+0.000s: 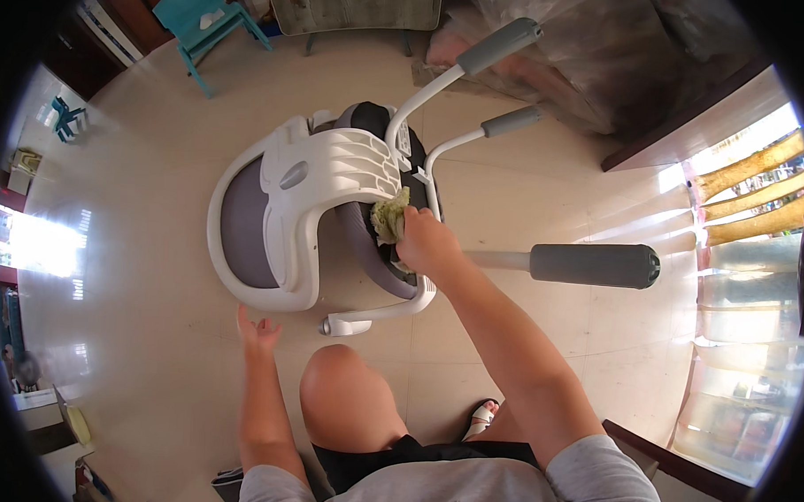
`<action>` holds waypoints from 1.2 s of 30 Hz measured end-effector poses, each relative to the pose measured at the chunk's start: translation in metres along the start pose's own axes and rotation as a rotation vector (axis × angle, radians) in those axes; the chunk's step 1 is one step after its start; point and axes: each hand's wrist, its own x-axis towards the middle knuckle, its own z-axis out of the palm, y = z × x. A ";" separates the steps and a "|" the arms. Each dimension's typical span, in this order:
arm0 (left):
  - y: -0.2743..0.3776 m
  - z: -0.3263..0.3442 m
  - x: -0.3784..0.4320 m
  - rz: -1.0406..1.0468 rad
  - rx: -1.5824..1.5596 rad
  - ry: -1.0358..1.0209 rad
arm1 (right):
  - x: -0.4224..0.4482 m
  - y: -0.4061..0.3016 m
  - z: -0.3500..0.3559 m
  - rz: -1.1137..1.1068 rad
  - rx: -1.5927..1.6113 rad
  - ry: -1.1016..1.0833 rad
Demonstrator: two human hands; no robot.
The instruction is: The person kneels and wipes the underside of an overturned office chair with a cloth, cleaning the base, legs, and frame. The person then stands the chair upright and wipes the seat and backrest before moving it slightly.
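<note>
A white and grey padded exercise machine (pixel 365 163), its curved tubes ending in grey grips, lies on the tiled floor. My right hand (pixel 429 242) holds a crumpled greenish cloth (pixel 390 216) against the black underside of the machine's grey pad. Beside that hand, a thick grey grip (pixel 594 264) points to the right. My left hand (pixel 260 329) is just below the white rim of the plastic backrest (pixel 263 219), fingers apart, holding nothing; whether a fingertip touches the rim I cannot tell. The palm side of my right hand is hidden.
A teal plastic chair (pixel 204 22) stands at the upper left, near a folding table (pixel 354 10). Clear plastic sheeting (pixel 548 50) covers things at the upper right. Below it juts a dark-edged wooden panel (pixel 699 122). Windows with a barred frame line the right side.
</note>
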 end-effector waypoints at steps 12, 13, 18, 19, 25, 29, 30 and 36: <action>-0.043 0.014 0.021 -0.250 -0.171 -0.314 | -0.056 -0.040 -0.007 -0.527 0.146 0.033; -0.047 0.014 0.027 -0.297 -0.214 -0.361 | -0.061 -0.040 -0.006 -0.526 0.104 0.010; -0.066 0.018 0.041 -0.084 -0.305 -0.277 | -0.115 0.006 -0.046 -0.445 -0.273 -0.171; -0.064 0.014 0.045 -0.050 -0.324 -0.223 | -0.127 0.015 -0.070 -0.413 -0.360 -0.235; -0.087 0.023 0.044 0.197 -0.188 -0.309 | -0.161 0.067 -0.135 -0.192 -0.808 -0.041; -0.082 0.029 0.052 0.237 -0.287 -0.285 | -0.157 0.075 -0.130 -0.124 -0.892 -0.065; -0.075 0.028 0.049 0.257 -0.291 -0.313 | -0.157 0.073 -0.125 -0.077 -0.918 -0.090; -0.020 0.035 0.040 0.375 -0.231 -0.534 | -0.156 0.102 -0.093 0.037 -0.800 -0.141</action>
